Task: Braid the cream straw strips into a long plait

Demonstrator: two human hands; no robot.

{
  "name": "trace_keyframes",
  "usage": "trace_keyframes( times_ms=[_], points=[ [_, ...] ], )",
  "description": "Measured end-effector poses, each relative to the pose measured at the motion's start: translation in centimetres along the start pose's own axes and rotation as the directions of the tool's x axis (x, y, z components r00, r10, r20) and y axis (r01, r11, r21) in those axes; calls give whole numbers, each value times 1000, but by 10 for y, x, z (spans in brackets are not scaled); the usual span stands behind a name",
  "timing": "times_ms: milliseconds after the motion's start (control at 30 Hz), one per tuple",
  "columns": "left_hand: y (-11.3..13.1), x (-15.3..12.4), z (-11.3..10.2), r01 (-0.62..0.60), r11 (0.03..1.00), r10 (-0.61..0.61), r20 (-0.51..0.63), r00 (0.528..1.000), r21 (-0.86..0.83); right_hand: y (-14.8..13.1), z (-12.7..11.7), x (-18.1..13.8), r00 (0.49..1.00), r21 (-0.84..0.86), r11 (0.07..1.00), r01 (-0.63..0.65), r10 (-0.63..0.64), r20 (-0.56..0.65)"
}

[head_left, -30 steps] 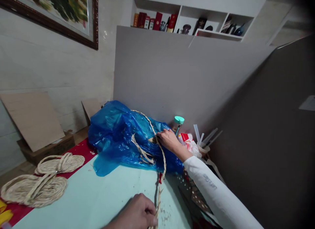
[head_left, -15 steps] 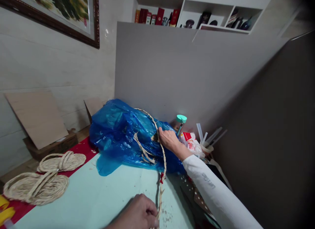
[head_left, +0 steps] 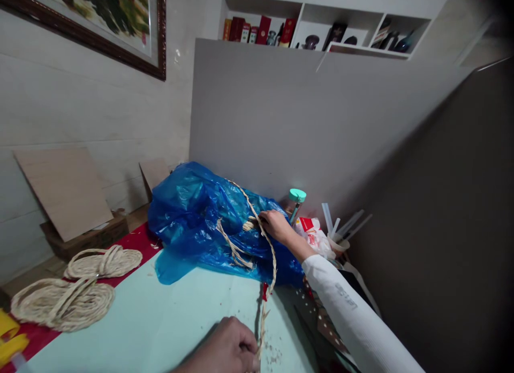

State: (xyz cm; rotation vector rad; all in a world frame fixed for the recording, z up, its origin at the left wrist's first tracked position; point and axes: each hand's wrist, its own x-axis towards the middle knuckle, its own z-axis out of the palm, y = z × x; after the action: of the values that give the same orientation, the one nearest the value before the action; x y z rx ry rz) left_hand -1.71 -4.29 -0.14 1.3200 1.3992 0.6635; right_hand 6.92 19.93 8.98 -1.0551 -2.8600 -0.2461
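My left hand (head_left: 228, 343) is closed at the bottom edge, pinching the lower part of a twisted straw cord (head_left: 273, 260). A small red tie (head_left: 264, 291) marks the cord above that hand. From there the cord runs up past my right hand (head_left: 276, 226) and over a crumpled blue plastic bag (head_left: 188, 218). My right hand's fingers are bent together at the end of a bundle of straw strands (head_left: 249, 223) showing at the bag; the fingertips are partly hidden. Loose straw strands (head_left: 235, 250) lie on the bag to the left.
Two coiled straw braids (head_left: 64, 303) lie on a red cloth (head_left: 138, 236) at left, near a yellow object (head_left: 12, 335). A pale green mat (head_left: 172, 309) bears straw crumbs. Behind my right arm stand a green-lidded jar (head_left: 297, 195), a red-and-white packet (head_left: 311, 228) and a cup (head_left: 339, 244).
My right hand has shifted slightly, its fingers bending in at the straw bundle. The cord beside it now bows further right. My left hand stays in place.
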Motion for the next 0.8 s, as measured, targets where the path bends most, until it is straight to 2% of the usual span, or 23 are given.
trace_keyframes(
  times_ms=[333, 633, 800],
  points=[
    [2, -1, 0, -7, 1000, 7, -9, 1000, 6, -16, -3, 7, 991, 67, 990, -125, 128, -42],
    [5, -3, 0, -7, 999, 7, 1, 1000, -32, 0, -3, 10, 990, 281, 956, -88, 114, -78],
    [10, -6, 0, -2, 1000, 1, -26, 1000, -21, -1, -4, 6, 971, 400, 915, -52, 140, -195]
  ],
)
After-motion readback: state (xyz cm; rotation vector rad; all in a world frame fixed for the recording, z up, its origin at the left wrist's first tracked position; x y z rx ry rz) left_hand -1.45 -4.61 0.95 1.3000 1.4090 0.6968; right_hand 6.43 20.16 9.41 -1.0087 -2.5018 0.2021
